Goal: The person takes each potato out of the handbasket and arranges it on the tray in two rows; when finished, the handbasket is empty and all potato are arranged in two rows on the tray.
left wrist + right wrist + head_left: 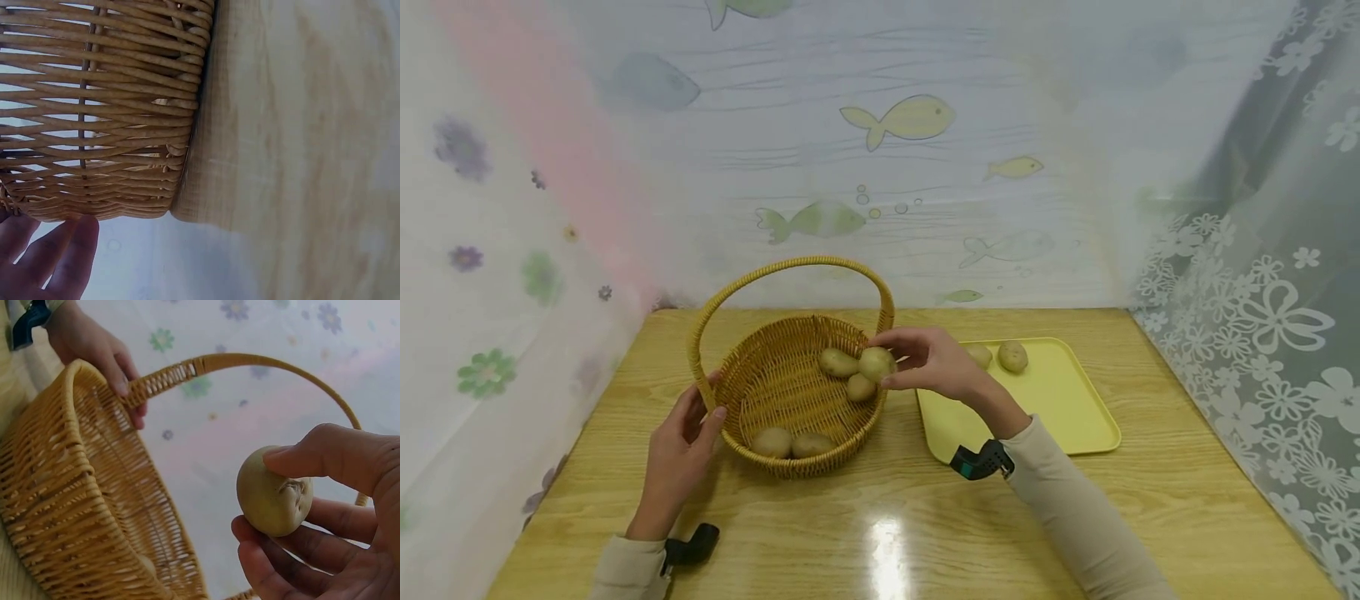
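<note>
The basket (778, 387) is gripped at its left rim, by the foot of the handle (811, 261), by the left hand (677, 454); the thumb is laid over the edge. Inside, two near potatoes (772, 442) are seen against the near wall, and two inner potatoes (838, 362) toward the right. Beside these, at the right rim, the raised potato (876, 364) is pinched between thumb and fingers of the right hand (943, 367); its exact height cannot be told. Farther right, two remaining potatoes (1012, 357) are borne by a yellow tray (1037, 417) on the desk (805, 533).

Risks, as judged: if released too near the rim, the rounded potato could be deflected onto the desk; if the left grip is pulled upward, the basket could be tipped and its contents set rolling.
</note>
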Action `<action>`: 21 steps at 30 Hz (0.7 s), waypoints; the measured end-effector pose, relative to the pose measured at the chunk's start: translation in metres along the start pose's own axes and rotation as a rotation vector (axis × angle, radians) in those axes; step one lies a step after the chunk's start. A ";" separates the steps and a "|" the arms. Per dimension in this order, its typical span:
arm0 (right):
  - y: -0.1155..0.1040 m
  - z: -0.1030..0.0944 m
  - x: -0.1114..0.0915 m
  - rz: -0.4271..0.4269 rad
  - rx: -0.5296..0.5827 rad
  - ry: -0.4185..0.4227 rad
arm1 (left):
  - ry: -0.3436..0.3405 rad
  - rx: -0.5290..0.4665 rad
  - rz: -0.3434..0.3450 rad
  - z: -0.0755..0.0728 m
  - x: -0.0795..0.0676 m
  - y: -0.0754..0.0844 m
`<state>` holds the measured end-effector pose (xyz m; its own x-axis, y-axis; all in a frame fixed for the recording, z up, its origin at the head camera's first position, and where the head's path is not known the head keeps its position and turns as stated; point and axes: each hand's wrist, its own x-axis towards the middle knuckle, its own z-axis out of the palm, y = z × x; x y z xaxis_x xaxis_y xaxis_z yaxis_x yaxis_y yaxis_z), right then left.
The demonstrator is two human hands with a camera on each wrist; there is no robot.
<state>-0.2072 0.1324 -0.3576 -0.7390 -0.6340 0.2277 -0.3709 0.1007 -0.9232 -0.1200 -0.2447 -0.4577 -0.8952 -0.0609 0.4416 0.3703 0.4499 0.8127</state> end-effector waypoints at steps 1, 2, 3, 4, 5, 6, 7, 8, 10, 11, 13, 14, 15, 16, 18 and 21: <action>0.000 -0.002 -0.002 0.008 -0.003 0.007 | -0.004 -0.001 -0.005 0.000 -0.001 0.000; -0.001 -0.004 -0.003 0.014 -0.007 0.014 | -0.006 -0.007 -0.007 0.001 -0.001 0.000; -0.001 -0.006 -0.005 0.019 -0.011 0.021 | -0.007 -0.014 -0.009 0.001 -0.001 0.001; -0.001 -0.008 -0.006 0.022 -0.011 0.025 | -0.007 -0.021 -0.009 0.002 -0.002 0.001; -0.001 -0.010 -0.007 0.025 -0.013 0.030 | -0.004 -0.029 -0.010 0.002 -0.002 0.002; -0.001 -0.011 -0.009 0.029 -0.011 0.036 | -0.002 -0.033 -0.007 0.003 -0.002 0.002; -0.001 -0.013 -0.010 0.030 -0.010 0.041 | 0.003 -0.040 -0.007 0.003 -0.003 0.002; -0.001 -0.015 -0.011 0.031 -0.006 0.044 | 0.011 -0.050 -0.010 0.003 -0.003 0.003; 0.000 -0.018 -0.013 0.038 0.007 0.051 | 0.023 -0.057 -0.015 0.004 -0.004 0.004; 0.000 -0.020 -0.014 0.044 0.012 0.054 | 0.030 -0.057 -0.018 0.005 -0.005 0.004; 0.001 -0.023 -0.017 0.051 0.014 0.063 | 0.039 -0.053 -0.024 0.005 -0.005 0.004; 0.002 -0.025 -0.018 0.058 0.016 0.068 | 0.040 -0.049 -0.025 0.005 -0.006 0.004; 0.003 -0.027 -0.019 0.062 0.016 0.074 | 0.039 -0.043 -0.025 0.005 -0.006 0.004; 0.003 -0.028 -0.021 0.066 0.011 0.081 | 0.039 -0.036 -0.023 0.005 -0.006 0.004; 0.004 -0.032 -0.024 0.075 0.015 0.095 | 0.033 -0.021 -0.017 0.004 -0.006 0.004; 0.005 -0.037 -0.028 0.084 0.029 0.111 | 0.022 -0.011 -0.004 0.004 -0.007 0.004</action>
<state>-0.2091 0.1796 -0.3576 -0.8250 -0.5353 0.1810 -0.2903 0.1267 -0.9485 -0.1130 -0.2391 -0.4586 -0.8909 -0.0824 0.4467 0.3698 0.4395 0.8186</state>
